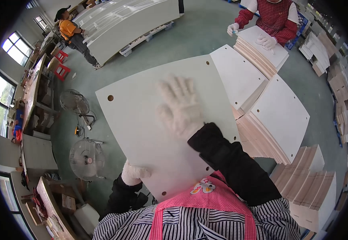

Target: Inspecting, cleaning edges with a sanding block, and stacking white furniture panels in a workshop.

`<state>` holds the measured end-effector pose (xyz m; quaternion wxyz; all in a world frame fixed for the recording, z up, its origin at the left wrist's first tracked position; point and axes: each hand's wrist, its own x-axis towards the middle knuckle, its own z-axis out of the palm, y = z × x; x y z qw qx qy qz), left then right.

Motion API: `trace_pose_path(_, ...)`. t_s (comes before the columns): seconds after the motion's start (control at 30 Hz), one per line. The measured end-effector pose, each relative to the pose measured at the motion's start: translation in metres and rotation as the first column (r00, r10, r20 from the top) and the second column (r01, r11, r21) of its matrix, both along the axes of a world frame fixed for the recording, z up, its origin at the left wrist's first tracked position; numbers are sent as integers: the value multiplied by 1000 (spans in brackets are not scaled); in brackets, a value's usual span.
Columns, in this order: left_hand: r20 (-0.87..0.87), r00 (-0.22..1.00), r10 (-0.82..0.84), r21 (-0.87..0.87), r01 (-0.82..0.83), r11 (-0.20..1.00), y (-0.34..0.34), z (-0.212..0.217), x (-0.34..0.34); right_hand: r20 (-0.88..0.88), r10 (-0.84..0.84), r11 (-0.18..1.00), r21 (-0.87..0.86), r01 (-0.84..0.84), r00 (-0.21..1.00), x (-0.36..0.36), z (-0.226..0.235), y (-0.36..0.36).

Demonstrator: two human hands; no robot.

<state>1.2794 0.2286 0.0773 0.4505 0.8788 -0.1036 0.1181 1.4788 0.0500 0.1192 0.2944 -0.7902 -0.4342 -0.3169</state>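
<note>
1 large white panel [142, 120] lies flat in front of the person, at the middle of the view, above the green floor [198, 36]. It is pale and smooth, with slightly bowed edges and 5 small round holes that show: 1 near the left corner, 1 near the far corner, 1 at the right edge and 2 along the near edge.

The right hand [180, 106], in a white knit glove, rests flat on top of the panel with its fingers spread wide; it looks blurred. The left hand [134, 173], also gloved, is curled over the panel's near left edge, gripping it.

Just right of the panel, 3 stacks of similar white boards [280, 116] lie fanned one after another, their tan edges showing. Further right and nearer, lower stacks of tan-edged boards [310, 180] stand on the floor.

At the far end, 1 person in a red checked apron [276, 16] has 2 gloved hands on the farthest stack. At the upper left, 1 person in an orange top [68, 29] stands by a long white panel [130, 20] on a pallet. 2 round fans [87, 159] stand on the floor at the left, with 2 red stools [61, 64] beyond them.
</note>
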Motion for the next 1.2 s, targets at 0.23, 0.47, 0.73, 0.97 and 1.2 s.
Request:
trace_pose_path(0.23, -174, 983, -58, -434, -24, 900, -5, -15, 10, -164, -802, 556, -555, 619, 574, 66, -2, -76)
trace_pose_path(0.47, -47, 986, -160, -490, 117, 864, -28, 12, 37, 16, 408, 885, -252, -391, 913, -54, 64, 24)
trace_pose_path(0.73, -255, 942, -216, -508, 59, 859, -12, -7, 34, 87, -166, 985, 67, 160, 982, 89, 53, -23)
trace_pose_path(0.97, -250, 965, -86, -460, -40, 887, 4, -36, 27, -458, -336, 942, -161, 295, 823, 63, -55, -168)
trace_pose_path(1.2, -222, 958, -180, -948, -169, 270, -19, -35, 52, -429, -587, 809, -292, 509, 686, -36, -147, -272)
